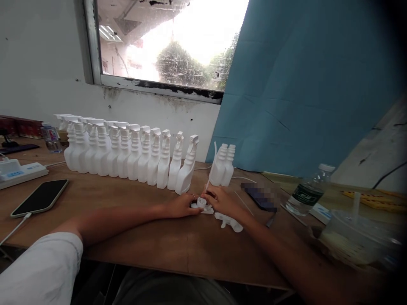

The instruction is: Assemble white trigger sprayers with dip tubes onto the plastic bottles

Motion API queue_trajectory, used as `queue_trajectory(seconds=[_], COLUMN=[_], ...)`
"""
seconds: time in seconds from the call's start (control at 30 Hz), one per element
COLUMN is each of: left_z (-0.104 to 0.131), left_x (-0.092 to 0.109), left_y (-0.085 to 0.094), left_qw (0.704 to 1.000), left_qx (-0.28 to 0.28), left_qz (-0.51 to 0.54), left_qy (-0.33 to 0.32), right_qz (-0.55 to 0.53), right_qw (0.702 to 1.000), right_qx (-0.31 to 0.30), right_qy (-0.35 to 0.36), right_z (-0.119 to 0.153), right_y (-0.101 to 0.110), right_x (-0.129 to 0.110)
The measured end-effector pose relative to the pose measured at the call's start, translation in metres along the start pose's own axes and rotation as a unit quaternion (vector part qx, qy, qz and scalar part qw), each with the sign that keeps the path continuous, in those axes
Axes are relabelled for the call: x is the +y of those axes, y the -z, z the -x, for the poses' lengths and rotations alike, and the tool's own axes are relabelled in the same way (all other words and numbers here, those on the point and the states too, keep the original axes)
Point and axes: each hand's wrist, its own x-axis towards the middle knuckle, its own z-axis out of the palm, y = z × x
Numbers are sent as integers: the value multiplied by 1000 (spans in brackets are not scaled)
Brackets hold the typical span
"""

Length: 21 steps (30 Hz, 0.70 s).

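The left hand [182,205] pins a white spray head [201,204] to the surface [143,237]; the right hand [224,201] pinches its thin tube [211,171]; 2 capless bottles [223,166] stand just behind.

Blown-out daylight through the window [171,42], soft and dim over the bench [127,212]; dark vignette and blur at right, edges warped.
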Motion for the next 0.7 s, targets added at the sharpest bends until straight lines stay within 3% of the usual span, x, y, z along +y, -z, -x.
queue_trajectory(seconds=[0.17,0.33,0.5,0.6,0.7], left_z=[0,-15,-71,-115,-157], left_x=[-2,7,38,52,53], left_y=[0,-3,-2,-1,-2], left_qw=[1000,993,974,970,957], left_qx=[2,64,192,213,257], left_qz=[-13,87,117,120,119], left_qy=[19,44,33,-9,-62], right_qz=[-21,-68,-229,-353,-410], right_qw=[1000,996,959,905,854], right_qx=[3,37,92,208,310], right_qy=[-11,-33,-140,-117,-76], right_z=[2,11,17,19,20], right_y=[0,30,66,80,94], right_x=[-4,-1,22,29,28])
